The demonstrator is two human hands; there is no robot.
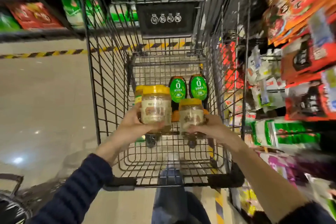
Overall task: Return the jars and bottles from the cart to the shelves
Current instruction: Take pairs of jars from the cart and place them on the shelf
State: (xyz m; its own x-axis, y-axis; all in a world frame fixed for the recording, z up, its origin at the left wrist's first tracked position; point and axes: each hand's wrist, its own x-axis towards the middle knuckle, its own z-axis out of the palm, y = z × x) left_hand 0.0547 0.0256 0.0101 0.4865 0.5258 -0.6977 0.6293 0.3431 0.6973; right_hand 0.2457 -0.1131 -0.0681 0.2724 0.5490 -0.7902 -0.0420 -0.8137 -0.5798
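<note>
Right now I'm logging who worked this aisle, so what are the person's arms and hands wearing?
Both hands are bare: the left hand and the right hand show no gloves, rings or watch. The arms wear a dark navy ribbed knit sleeve, pushed up on both forearms, farther on the right. No markings show.

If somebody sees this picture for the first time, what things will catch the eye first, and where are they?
First come the two yellow-lidded jars in the middle, one held in the left hand and one in the right hand, above the wire cart. Just behind them, two dark bottles with bright green labels lie in the cart. On the right, shelves crowded with red and orange packets fill the edge of the view.
</note>
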